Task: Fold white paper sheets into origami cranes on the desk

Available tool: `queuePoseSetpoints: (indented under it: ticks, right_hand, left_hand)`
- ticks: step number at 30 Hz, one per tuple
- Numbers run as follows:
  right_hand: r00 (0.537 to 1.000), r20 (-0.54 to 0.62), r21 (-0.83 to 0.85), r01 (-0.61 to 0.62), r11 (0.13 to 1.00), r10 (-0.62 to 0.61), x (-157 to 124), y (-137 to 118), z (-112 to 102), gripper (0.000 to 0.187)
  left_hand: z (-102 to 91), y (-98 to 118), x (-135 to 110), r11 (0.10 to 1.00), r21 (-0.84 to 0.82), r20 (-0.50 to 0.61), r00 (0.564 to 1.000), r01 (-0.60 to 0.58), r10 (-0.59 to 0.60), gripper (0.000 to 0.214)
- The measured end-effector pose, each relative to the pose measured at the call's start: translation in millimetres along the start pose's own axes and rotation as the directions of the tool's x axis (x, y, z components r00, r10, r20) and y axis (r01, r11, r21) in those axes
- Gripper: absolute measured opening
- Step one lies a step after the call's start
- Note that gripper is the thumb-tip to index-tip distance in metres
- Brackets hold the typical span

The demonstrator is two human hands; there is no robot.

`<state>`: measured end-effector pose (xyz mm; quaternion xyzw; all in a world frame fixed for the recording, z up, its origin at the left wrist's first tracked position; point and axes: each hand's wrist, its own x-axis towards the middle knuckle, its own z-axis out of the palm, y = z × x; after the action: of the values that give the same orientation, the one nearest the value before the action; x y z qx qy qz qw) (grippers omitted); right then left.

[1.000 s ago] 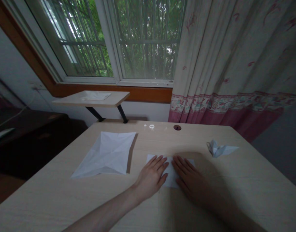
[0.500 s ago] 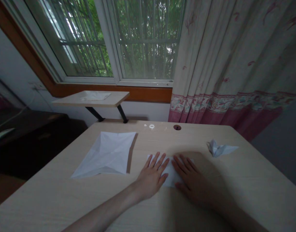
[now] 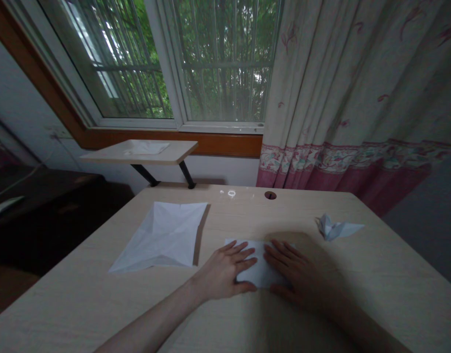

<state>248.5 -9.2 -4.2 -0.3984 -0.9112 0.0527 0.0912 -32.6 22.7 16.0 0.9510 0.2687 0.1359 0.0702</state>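
Observation:
A white sheet of paper (image 3: pixel 261 267) lies flat on the desk, partly covered by both hands. My left hand (image 3: pixel 230 268) rests on its left side, fingers spread and pointing right. On the right side lies my right hand (image 3: pixel 293 269), its fingers outstretched toward the upper left. Neither hand grips anything. The paper shows between them, while its side edges are mostly hidden. To the left is a larger creased white sheet (image 3: pixel 170 234), slightly raised at its edges. A folded paper figure (image 3: pixel 335 228) with pointed ends sits to the right.
The pale wooden desk (image 3: pixel 232 215) has a round cable hole (image 3: pixel 270 195) at its back edge. A small raised shelf (image 3: pixel 173 156) at back left carries crumpled white paper (image 3: pixel 147 147). Behind are a barred window (image 3: pixel 225 63) and a patterned curtain (image 3: pixel 339 98).
My left hand has slid left and turned so its fingers point more to the right, baring more of the paper. My right hand has shifted slightly right.

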Motion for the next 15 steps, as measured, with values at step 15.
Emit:
queuePoseSetpoints:
  ticks: [15]
  right_hand:
    - [0.937,-0.270,-0.165,0.183,0.969,-0.223,1.8,-12.8,-2.2,0.031]
  left_hand:
    - [9.3,11.0,-2.2,0.953,0.231,-0.177,0.954,-0.197,0.240,0.030]
